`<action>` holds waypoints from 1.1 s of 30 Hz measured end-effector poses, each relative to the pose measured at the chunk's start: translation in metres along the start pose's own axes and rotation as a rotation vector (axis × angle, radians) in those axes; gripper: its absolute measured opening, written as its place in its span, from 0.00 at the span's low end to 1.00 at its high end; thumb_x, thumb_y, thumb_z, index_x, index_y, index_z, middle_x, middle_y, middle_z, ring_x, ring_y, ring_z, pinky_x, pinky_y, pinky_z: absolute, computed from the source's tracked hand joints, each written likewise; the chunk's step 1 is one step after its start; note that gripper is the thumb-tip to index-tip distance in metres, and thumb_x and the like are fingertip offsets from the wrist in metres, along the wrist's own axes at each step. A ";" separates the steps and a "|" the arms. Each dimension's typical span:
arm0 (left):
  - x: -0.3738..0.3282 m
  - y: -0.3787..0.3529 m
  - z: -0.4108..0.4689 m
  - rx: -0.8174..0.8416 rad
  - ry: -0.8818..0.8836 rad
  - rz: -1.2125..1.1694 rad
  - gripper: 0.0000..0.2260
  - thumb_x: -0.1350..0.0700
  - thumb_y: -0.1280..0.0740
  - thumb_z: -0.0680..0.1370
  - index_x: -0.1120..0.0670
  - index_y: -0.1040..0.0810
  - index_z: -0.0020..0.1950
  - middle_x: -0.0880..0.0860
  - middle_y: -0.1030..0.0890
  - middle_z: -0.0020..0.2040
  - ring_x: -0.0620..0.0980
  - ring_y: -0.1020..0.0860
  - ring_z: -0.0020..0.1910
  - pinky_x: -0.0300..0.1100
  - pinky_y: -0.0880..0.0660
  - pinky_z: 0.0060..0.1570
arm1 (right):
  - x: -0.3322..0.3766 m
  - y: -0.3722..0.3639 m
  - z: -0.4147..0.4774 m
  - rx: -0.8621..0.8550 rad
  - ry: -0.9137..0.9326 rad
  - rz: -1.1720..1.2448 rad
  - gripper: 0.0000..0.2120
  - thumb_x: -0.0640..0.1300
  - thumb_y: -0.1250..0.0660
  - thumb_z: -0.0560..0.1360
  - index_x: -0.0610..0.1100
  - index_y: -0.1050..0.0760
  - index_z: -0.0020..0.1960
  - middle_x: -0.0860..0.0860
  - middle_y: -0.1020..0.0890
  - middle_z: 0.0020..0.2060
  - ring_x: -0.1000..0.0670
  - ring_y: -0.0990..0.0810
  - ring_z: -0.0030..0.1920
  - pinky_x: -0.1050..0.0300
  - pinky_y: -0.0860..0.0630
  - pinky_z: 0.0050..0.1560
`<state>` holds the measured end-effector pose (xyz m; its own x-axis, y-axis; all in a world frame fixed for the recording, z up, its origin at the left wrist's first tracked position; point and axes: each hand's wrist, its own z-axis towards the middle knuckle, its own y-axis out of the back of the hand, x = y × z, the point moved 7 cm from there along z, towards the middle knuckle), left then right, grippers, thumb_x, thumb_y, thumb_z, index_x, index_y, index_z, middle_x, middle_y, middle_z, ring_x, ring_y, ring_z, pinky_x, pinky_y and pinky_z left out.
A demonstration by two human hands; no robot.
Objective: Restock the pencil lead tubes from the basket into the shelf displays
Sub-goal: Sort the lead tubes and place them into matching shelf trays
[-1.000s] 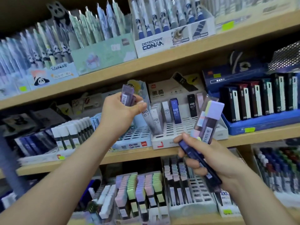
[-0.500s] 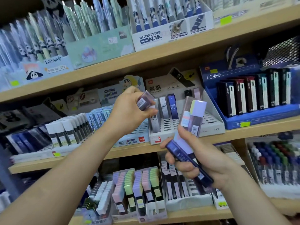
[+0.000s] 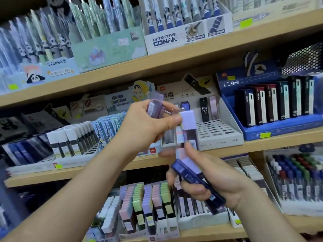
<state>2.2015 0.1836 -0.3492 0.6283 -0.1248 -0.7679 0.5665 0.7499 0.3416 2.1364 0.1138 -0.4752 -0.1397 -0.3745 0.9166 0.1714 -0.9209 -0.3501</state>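
Observation:
My left hand (image 3: 148, 127) grips a purple lead tube (image 3: 155, 107) between fingers and palm, and its thumb tip touches the lilac cap of a tube (image 3: 187, 120) sticking up from my right hand. My right hand (image 3: 206, 179) holds a bunch of lead tubes: pastel-capped ones upright and a dark blue tube (image 3: 195, 180) slanting down across the palm. Both hands hover in front of the white slotted lead display (image 3: 220, 135) on the middle shelf, which holds a black HB 0.7 tube (image 3: 204, 110) and a pink one. The basket is out of view.
A blue display of dark lead cases (image 3: 272, 109) stands to the right. White-capped tubes (image 3: 70, 140) and blue boxes fill the left. Pastel-capped tubes (image 3: 148, 203) sit on the lower shelf. Pen boxes, one marked Detective Conan (image 3: 166, 41), line the top shelf.
My left hand has moved right with its purple tube and now meets the bunch in my right hand. My right hand stays in front of the white display.

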 end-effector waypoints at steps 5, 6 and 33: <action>-0.002 0.017 -0.009 -0.160 -0.110 -0.148 0.06 0.61 0.27 0.70 0.55 0.21 0.44 0.51 0.22 0.29 0.47 0.32 0.22 0.37 0.36 0.22 | 0.020 0.006 0.001 -0.098 0.230 0.139 0.22 0.60 0.44 0.79 0.45 0.19 0.51 0.43 0.21 0.41 0.57 0.36 0.21 0.67 0.41 0.18; -0.007 0.019 -0.014 -0.165 -0.156 -0.134 0.06 0.60 0.27 0.69 0.54 0.21 0.43 0.51 0.21 0.31 0.47 0.31 0.22 0.38 0.34 0.22 | 0.023 0.008 0.001 -0.139 0.260 0.163 0.21 0.58 0.43 0.79 0.45 0.18 0.51 0.43 0.21 0.40 0.56 0.36 0.21 0.67 0.42 0.18; 0.024 0.010 -0.043 0.242 0.025 -0.191 0.13 0.56 0.23 0.68 0.54 0.18 0.51 0.59 0.17 0.42 0.47 0.30 0.25 0.34 0.36 0.22 | 0.008 -0.020 0.001 0.173 0.110 0.026 0.13 0.48 0.30 0.74 0.40 0.20 0.51 0.44 0.19 0.31 0.61 0.34 0.18 0.69 0.40 0.18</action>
<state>2.1994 0.2157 -0.3870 0.4870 -0.2304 -0.8425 0.7852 0.5379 0.3068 2.1330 0.1292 -0.4607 -0.2376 -0.4158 0.8779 0.3400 -0.8822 -0.3259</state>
